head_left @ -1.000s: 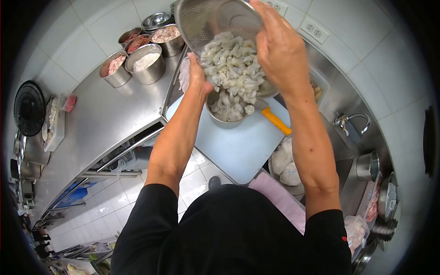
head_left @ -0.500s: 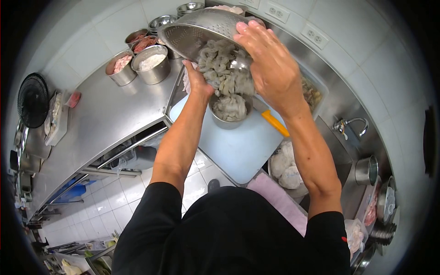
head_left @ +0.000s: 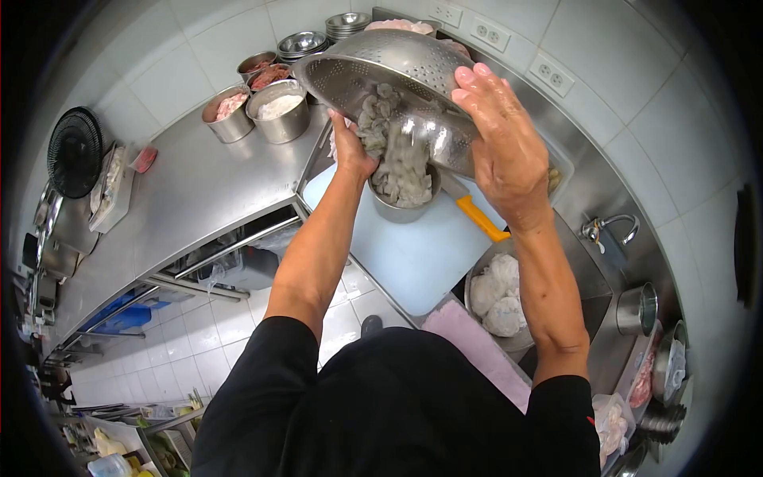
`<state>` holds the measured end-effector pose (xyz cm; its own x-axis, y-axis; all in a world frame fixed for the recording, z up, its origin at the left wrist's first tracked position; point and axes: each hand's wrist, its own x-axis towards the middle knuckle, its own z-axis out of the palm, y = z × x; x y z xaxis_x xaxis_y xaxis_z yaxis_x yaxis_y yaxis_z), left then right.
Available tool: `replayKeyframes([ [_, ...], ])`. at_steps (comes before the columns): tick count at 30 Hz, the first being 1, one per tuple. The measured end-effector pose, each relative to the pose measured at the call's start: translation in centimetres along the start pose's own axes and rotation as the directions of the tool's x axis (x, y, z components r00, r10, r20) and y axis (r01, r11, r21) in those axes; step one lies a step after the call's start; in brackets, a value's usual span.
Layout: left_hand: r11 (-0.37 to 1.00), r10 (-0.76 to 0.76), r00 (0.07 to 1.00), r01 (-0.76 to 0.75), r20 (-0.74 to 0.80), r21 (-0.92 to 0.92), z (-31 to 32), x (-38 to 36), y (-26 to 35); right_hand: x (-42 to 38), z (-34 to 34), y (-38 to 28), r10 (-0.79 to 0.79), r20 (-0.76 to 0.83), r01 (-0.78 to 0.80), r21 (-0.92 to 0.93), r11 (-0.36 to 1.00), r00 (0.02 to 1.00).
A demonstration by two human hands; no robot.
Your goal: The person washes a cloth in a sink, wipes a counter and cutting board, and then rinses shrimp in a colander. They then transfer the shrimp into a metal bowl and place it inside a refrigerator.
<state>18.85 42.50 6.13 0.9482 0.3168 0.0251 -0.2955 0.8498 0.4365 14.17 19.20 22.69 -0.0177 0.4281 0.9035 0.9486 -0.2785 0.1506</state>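
Note:
A perforated metal colander [head_left: 425,60] is tipped over a round metal container [head_left: 401,211], its opening facing down. Peeled shrimp [head_left: 404,171] slide out in a blurred stream into the container, which holds a heap of them. My left hand [head_left: 354,153] is at the colander's lower left rim beside the shrimp, thumb up; its other fingers are hidden. On the right side, my right hand [head_left: 509,147] bears against the colander with its fingers over the outer wall. The container stands on a pale blue cutting board [head_left: 405,262], near a knife with a yellow handle [head_left: 482,219].
Metal pots of meat [head_left: 229,115] and a pot of white paste [head_left: 278,115] stand on the steel counter at left. Stacked bowls [head_left: 302,44] are behind. Bagged white pieces [head_left: 501,294] sit in a bowl by the sink, near a tap [head_left: 608,229]. A pink cloth [head_left: 477,350] lies in front.
Much of the shrimp has slid down out of the colander, and more of its inner wall shows. The colander and my right hand have shifted slightly right and down in view.

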Motion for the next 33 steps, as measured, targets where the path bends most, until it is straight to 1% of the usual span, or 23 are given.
replayKeyframes([
  [3,0.985,0.152,0.988,-0.149,-0.032,0.090,-0.7,0.3,-0.9,-0.6,-0.6,0.1,0.030,-0.027,-0.030,0.011,0.999,0.999],
  [6,0.954,0.240,0.970,-0.229,-0.035,0.194,-1.1,-0.3,-1.6,-1.0,-1.7,0.3,0.064,-0.065,-0.063,0.019,0.998,0.996],
  [9,0.890,0.198,0.978,-0.152,-0.064,0.430,-1.6,-1.1,-2.2,-1.3,-3.4,0.8,0.084,-0.111,-0.083,0.018,0.996,0.990],
  [10,0.708,0.295,0.955,-0.211,-0.010,0.674,-1.7,-1.1,-2.5,-1.3,-4.2,1.0,0.086,-0.125,-0.085,0.014,0.996,0.988],
  [11,0.535,0.287,0.954,-0.233,0.084,0.812,-2.0,-1.5,-3.0,-1.3,-4.8,1.2,0.087,-0.140,-0.087,0.010,0.996,0.986],
  [12,0.336,0.258,0.950,-0.258,0.175,0.906,-0.4,-3.6,-3.2,-1.4,-5.5,1.4,0.105,-0.161,-0.110,-0.023,0.994,0.981],
  [13,0.120,0.209,0.944,-0.283,0.254,0.952,0.9,-5.4,-3.5,-1.5,-6.1,1.6,0.122,-0.182,-0.134,-0.055,0.989,0.976],
  [14,-0.162,0.133,0.963,-0.213,0.235,0.964,1.4,-6.3,-3.9,-1.6,-6.6,1.7,0.139,-0.204,-0.159,-0.086,0.984,0.969],
  [15,-0.237,0.098,0.937,-0.306,0.336,0.922,1.2,-6.9,-4.1,-1.9,-7.1,1.7,0.200,-0.217,-0.216,-0.054,0.975,0.955],
  [17,-0.371,0.001,0.855,-0.481,0.518,0.794,0.9,-8.0,-4.4,-2.5,-8.1,1.6,0.322,-0.231,-0.329,0.011,0.944,0.918],
  [18,-0.363,-0.003,0.891,-0.425,0.455,0.829,2.1,-9.0,-4.2,-2.8,-8.6,1.5,0.383,-0.232,-0.383,0.046,0.923,0.894],
  [19,-0.373,0.047,0.843,-0.483,0.536,0.792,2.8,-9.4,-4.4,-3.2,-8.9,1.6,0.440,-0.227,-0.434,0.079,0.898,0.869],
  [21,-0.397,0.140,0.714,-0.594,0.686,0.699,4.2,-9.6,-4.8,-3.7,-9.6,2.0,0.520,-0.215,-0.509,0.107,0.854,0.827],
  [22,-0.421,0.118,0.669,-0.636,0.734,0.647,5.9,-10.0,-5.0,-3.9,-9.6,2.0,0.547,-0.200,-0.537,0.109,0.837,0.813],
  [24,-0.469,0.078,0.575,-0.700,0.814,0.539,9.3,-10.2,-5.8,-4.3,-9.0,2.2,0.521,-0.192,-0.514,0.091,0.853,0.831],
  [25,-0.497,0.064,0.548,-0.707,0.834,0.503,10.3,-9.7,-6.1,-4.5,-8.3,2.6,0.466,-0.203,-0.462,0.067,0.884,0.861],
  [27,-0.549,0.028,0.496,-0.718,0.868,0.428,11.7,-8.1,-6.4,-4.2,-7.6,2.8,0.397,-0.228,-0.399,0.040,0.916,0.889],
  [28,-0.581,0.014,0.533,-0.684,0.846,0.441,11.2,-7.5,-6.7,-3.9,-7.3,2.6,0.385,-0.244,-0.389,0.033,0.921,0.890],
  [29,-0.608,-0.028,0.512,-0.690,0.858,0.392,10.6,-7.4,-6.7,-3.7,-7.2,2.3,0.374,-0.259,-0.381,0.026,0.924,0.890],
  [31,-0.651,-0.122,0.471,-0.703,0.874,0.287,10.1,-8.0,-5.6,-3.0,-7.8,1.9,0.521,-0.226,-0.506,0.125,0.854,0.823],
  [32,-0.637,-0.164,0.525,-0.703,0.835,0.316,9.8,-8.4,-5.1,-3.0,-8.1,1.8,0.593,-0.205,-0.568,0.171,0.805,0.779],
  [33,-0.642,-0.183,0.510,-0.709,0.840,0.291,9.6,-8.8,-4.4,-3.3,-8.1,1.9,0.580,-0.224,-0.556,0.165,0.815,0.783],
])
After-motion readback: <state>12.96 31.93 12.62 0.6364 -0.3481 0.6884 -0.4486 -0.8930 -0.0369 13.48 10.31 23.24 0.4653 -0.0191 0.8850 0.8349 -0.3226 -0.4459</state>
